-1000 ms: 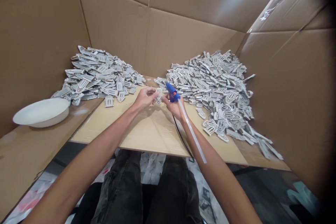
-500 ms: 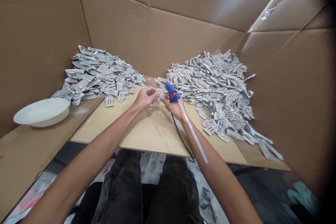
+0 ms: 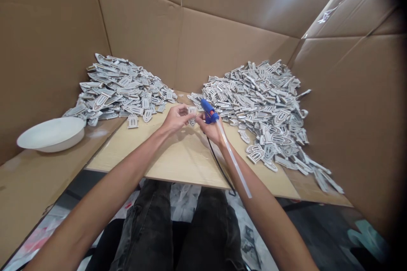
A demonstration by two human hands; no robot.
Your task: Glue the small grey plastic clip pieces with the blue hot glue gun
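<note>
My left hand (image 3: 176,118) pinches a small whitish cut-out piece (image 3: 192,111) with slots in it, held over the pale board. In my right hand (image 3: 212,130) is a blue glue gun (image 3: 208,110), its nozzle pointing away from me. A long clear glue stick (image 3: 234,159) sticks out of its back end along my forearm. The right fingertips meet the lower edge of the cut-out piece, close to the left fingers. Whether they grip it too, I cannot make out. A black cord (image 3: 217,164) hangs from the gun to the board's front edge.
Heaps of similar cut-outs lie at left (image 3: 119,87) and right (image 3: 257,101). A white bowl (image 3: 52,135) stands on the left. The pale board (image 3: 178,156) lies before me. Tall cardboard walls (image 3: 140,21) enclose the back and sides.
My fingers have shifted slightly on the cut-out piece, the left thumb reaching further across it. The glue gun has stayed nearly in place; the view has moved a little.
</note>
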